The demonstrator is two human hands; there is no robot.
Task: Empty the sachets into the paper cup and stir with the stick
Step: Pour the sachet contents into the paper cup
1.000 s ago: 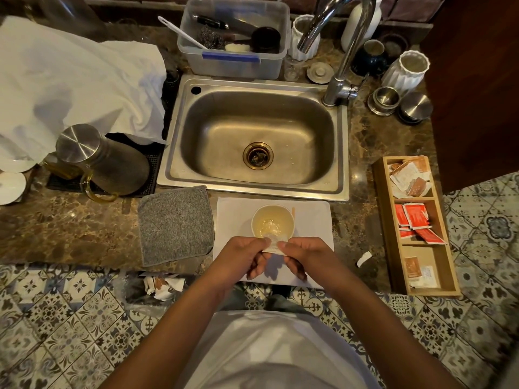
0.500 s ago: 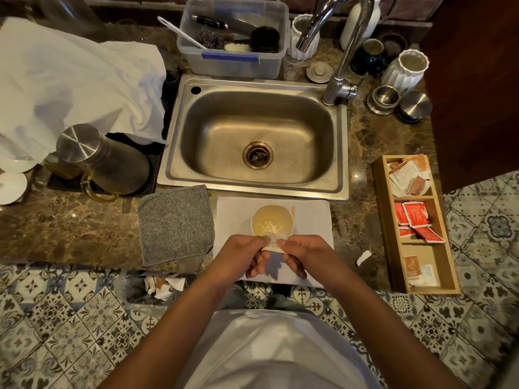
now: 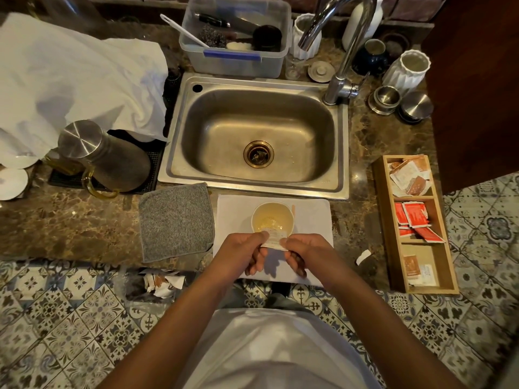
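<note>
A paper cup (image 3: 272, 217) stands on a white napkin (image 3: 311, 217) at the counter's front edge, with pale granules in its bottom. Just in front of the cup, a small white sachet (image 3: 275, 239) is held between both hands. My left hand (image 3: 243, 252) pinches its left end and my right hand (image 3: 304, 252) pinches its right end. A thin wooden stir stick (image 3: 293, 210) lies on the napkin beside the cup's right rim. A wooden tray (image 3: 389, 234) at the right holds more sachets, white, red and brown.
A steel sink (image 3: 258, 136) with a tap lies behind the cup. A grey cloth (image 3: 175, 221) sits left of the napkin, a metal jug (image 3: 106, 155) further left. A torn scrap (image 3: 363, 256) lies right of the napkin. Torn wrappers (image 3: 160, 282) lie in a bin below.
Both hands hold the sachet in nearly the same place in front of the cup. More of the sachet shows between the fingers now.
</note>
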